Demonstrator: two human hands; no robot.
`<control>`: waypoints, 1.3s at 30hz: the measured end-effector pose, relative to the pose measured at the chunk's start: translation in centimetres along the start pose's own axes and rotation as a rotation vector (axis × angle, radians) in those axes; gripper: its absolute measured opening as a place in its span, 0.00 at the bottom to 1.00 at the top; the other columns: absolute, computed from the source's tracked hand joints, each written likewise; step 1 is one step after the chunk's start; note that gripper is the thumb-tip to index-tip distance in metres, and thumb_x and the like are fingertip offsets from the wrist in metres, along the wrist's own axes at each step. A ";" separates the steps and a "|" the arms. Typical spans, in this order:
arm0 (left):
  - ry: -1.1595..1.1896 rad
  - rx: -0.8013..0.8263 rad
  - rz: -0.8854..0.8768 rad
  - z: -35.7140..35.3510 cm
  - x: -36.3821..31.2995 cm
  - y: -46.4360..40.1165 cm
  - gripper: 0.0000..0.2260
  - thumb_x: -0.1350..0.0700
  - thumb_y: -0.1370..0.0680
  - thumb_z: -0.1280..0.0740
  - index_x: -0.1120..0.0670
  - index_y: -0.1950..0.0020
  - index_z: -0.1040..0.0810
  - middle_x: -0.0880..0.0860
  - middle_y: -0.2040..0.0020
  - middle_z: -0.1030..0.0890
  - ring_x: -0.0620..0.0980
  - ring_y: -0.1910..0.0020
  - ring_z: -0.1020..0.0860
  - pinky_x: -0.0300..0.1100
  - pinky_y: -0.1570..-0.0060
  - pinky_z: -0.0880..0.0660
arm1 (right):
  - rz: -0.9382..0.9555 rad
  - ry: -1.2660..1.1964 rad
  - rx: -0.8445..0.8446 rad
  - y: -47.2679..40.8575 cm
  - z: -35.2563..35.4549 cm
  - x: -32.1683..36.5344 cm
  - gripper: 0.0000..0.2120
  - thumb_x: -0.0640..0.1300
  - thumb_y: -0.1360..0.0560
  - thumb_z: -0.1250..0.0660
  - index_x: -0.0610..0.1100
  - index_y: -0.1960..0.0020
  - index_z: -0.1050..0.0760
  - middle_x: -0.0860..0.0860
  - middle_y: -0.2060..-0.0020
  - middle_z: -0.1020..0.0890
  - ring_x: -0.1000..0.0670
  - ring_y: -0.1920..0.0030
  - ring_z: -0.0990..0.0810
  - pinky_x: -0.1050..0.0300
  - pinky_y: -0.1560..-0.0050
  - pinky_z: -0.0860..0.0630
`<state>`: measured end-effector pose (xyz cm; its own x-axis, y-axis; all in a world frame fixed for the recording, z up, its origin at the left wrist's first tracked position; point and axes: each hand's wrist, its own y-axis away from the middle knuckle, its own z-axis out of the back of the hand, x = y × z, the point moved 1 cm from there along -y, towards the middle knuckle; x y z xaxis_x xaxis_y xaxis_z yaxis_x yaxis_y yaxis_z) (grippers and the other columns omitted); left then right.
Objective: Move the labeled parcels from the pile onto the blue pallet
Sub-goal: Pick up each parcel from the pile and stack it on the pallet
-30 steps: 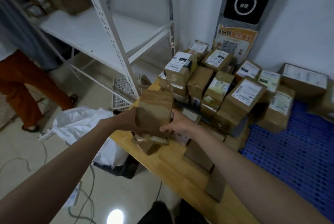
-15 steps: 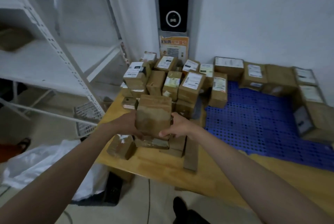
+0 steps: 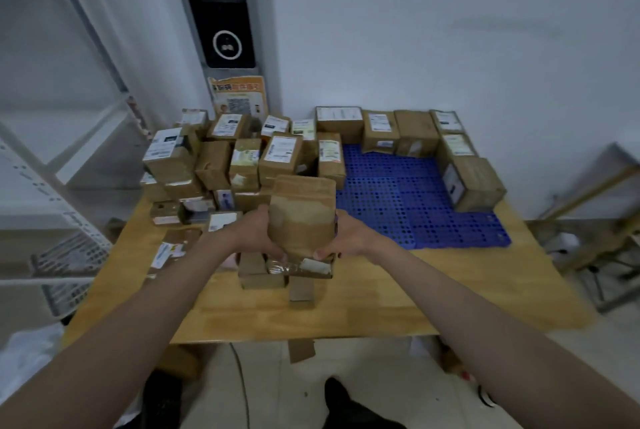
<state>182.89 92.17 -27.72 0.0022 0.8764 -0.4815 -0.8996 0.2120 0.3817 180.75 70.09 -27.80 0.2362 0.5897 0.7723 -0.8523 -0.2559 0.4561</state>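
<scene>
A parcel depot: labeled cartons [image 3: 242, 158], blue pallet [image 3: 415, 207], metal shelving [image 3: 52, 207].

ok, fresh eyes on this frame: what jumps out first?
The brown parcel held up at centre, gripped by the left hand and right hand. Behind it to the left, a pile of labeled parcels on the wooden table; to the right, the blue pallet with boxes along its far and right edges.

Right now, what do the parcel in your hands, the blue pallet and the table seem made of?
Held parcel: brown cardboard, matte, with glossy tape at its lower end. Blue pallet: likely moulded plastic, uniform colour with a regular grid of holes. Table: wood, pale, faint plank joints, though possibly veneer.
</scene>
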 end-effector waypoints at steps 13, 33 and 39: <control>-0.012 0.081 -0.065 -5.5 -10.8 -8.7 0.50 0.46 0.43 0.17 0.53 0.29 0.40 0.50 0.37 0.30 0.48 0.41 0.30 0.42 0.45 0.29 | -0.075 -0.002 -0.086 0.4 10.6 -8.2 0.43 0.38 0.33 0.21 0.47 0.26 0.42 0.46 0.38 0.27 0.41 0.40 0.23 0.47 0.47 0.21; 0.050 0.114 0.156 -13.5 -31.0 -29.5 0.44 0.47 0.36 0.19 0.54 0.29 0.40 0.54 0.35 0.30 0.55 0.39 0.28 0.51 0.41 0.25 | -0.126 0.141 0.039 -11.4 36.5 -22.4 0.47 0.43 0.34 0.20 0.41 0.25 0.46 0.44 0.33 0.32 0.41 0.34 0.30 0.48 0.38 0.28; 0.047 0.112 0.171 -13.2 -32.8 -33.7 0.46 0.47 0.36 0.19 0.55 0.27 0.42 0.54 0.33 0.32 0.55 0.36 0.29 0.51 0.40 0.27 | -0.118 0.308 0.020 -14.5 39.3 -22.9 0.46 0.45 0.34 0.20 0.40 0.26 0.44 0.43 0.31 0.37 0.41 0.31 0.35 0.45 0.32 0.31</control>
<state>207.42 50.58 -35.22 -0.1687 0.8833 -0.4374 -0.8312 0.1111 0.5448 206.04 30.19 -34.76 0.1779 0.8191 0.5454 -0.8172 -0.1857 0.5456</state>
